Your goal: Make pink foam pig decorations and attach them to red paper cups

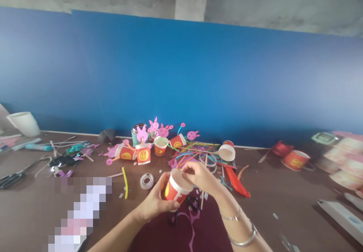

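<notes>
A red paper cup (pixel 173 190) with a yellow emblem is tilted in my left hand (pixel 157 203), thumb in front and fingers around its side. Its white-rimmed end faces up towards me. At the far right of that rim, my right hand (pixel 198 177) is closed, with its fingers curled and their tips touching the white end. Whatever sits between those fingertips is too small to make out. Just below the cup lie black-handled scissors (pixel 194 203) and purple paper scraps (pixel 193 227). A roll of clear tape (pixel 146 181) lies left of my left hand.
Several red cups (pixel 143 154) with pink paper animal faces (pixel 163 131) stand or lie at the back. Behind my hands are coloured strips (pixel 195 151) and a tipped cup (pixel 227 151). A red balloon (pixel 237 182) lies right; more scissors (pixel 14 177) lie far left. A blue partition (pixel 181 78) rises behind.
</notes>
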`<state>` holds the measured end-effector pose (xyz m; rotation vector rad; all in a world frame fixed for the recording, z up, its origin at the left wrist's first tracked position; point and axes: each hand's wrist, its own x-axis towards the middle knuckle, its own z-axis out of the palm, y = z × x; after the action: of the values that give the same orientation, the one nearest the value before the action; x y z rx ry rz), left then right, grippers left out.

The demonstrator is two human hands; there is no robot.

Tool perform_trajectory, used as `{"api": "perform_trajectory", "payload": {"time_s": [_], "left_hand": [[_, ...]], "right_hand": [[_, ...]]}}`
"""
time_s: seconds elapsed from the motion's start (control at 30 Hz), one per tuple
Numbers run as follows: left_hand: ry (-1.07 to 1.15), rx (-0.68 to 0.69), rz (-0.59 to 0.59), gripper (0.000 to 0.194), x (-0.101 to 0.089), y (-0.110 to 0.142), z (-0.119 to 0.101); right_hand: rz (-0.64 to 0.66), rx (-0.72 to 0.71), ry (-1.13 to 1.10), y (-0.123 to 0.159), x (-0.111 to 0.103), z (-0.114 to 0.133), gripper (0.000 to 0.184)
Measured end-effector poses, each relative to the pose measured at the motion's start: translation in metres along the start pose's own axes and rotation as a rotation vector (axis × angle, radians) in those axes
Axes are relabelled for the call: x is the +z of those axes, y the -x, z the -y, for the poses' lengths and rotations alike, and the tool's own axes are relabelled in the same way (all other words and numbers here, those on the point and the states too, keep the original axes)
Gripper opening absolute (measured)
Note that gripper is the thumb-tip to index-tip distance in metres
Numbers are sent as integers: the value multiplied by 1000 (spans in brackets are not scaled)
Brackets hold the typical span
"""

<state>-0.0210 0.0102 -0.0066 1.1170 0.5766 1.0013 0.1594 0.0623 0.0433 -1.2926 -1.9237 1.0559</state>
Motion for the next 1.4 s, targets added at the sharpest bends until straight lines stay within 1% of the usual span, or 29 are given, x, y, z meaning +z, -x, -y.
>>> {"api": "perform_trajectory", "payload": {"time_s": [0.1, 0.2, 0.33, 0.57, 0.67, 0.9, 1.07, 1.23, 1.4], "left_hand": [[5, -9, 7, 81, 1, 0, -1], [-8, -29, 9, 76, 1, 1, -2], [6, -27, 17, 75, 0, 3, -1], [-5, -26, 78, 79, -3, 4, 0], [-5, -32, 93, 78, -2, 3, -1], [11, -22, 136, 78, -2, 3, 0], [34, -29, 119, 75, -3, 3, 3], [39, -31, 114, 76, -2, 3, 1], [34, -17, 104, 77, -1, 3, -1]], "right_hand": [[28, -1, -46, 0, 2, -1, 4], [38, 3, -70, 0, 3, -2, 3], [96, 5, -130, 1, 2, 2, 8], [227, 140, -302, 5, 0, 13, 11], [258, 141, -338, 5, 0, 12, 13], [250, 147, -347, 2, 3, 1, 21], [244, 152, -322, 0, 1, -3, 24], [220, 148, -258, 0, -2, -5, 29], [207, 139, -311, 0, -4, -3, 25]]}}
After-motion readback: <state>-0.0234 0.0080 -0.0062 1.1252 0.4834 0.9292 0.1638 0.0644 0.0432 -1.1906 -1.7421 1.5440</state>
